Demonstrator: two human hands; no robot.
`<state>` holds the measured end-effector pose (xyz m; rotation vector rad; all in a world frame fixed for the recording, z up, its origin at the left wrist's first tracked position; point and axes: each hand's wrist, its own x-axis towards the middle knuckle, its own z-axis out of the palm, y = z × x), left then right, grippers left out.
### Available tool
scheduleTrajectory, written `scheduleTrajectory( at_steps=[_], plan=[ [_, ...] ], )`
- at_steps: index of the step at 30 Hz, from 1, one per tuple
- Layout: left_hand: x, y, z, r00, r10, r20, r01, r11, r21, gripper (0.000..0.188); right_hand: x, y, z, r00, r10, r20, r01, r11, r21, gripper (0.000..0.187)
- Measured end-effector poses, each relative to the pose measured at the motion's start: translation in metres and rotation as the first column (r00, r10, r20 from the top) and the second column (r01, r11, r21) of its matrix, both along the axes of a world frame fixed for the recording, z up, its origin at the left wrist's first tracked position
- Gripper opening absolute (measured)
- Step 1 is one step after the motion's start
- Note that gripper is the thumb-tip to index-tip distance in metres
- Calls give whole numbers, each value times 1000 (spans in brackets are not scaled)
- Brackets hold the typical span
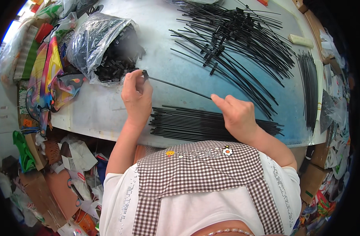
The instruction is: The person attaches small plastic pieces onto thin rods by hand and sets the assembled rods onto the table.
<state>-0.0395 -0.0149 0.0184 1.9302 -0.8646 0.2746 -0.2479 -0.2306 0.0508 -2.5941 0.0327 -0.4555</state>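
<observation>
The person is holding a thin black rod [179, 87] above the pale blue table [109, 106], its long axis running from upper left down to lower right across the space in front of the chest. The left hand [136, 96] is pinching the rod's upper-left end, where a small black cap [145, 73] is sitting, thumb and forefinger closed together on it. The right hand [235, 114] is gripping the lower-right end, its fingertips [216, 98] pressed together on the rod while the other fingers are curling loosely. Just below the rod, between the two hands, a neat bundle of black rods [211, 125] is lying flat near the table's near edge, pointing left to right. Beyond the rod, a loose heap of capped rods [235, 39] is fanning out toward the far right, and another narrow bundle [310, 90] is lying along the right edge, pointing away from the person. A clear plastic bag of small black caps [109, 51] is resting just beyond the left hand. Bare table surface is showing to the left of the flat bundle and between the bag and the heap.
</observation>
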Motion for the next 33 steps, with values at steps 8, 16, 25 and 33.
scheduleTrajectory(
  at_steps=[8,16,25,33],
  plan=[
    [-61,-52,11,984,-168,62,163,984,76,38,38,16,-11,973,-51,227,30,995,96,18],
    [-4,-15,-1,993,-18,120,-12,969,247,35,57,-54,4,962,-169,212,209,961,-179,22],
    [66,30,-30,951,185,246,-282,846,452,26,-10,-19,-10,901,141,-411,-151,988,8,17],
    [50,32,-28,810,24,-586,-36,999,-9,17,-1,-16,-12,985,28,-168,20,960,281,15]
  ],
)
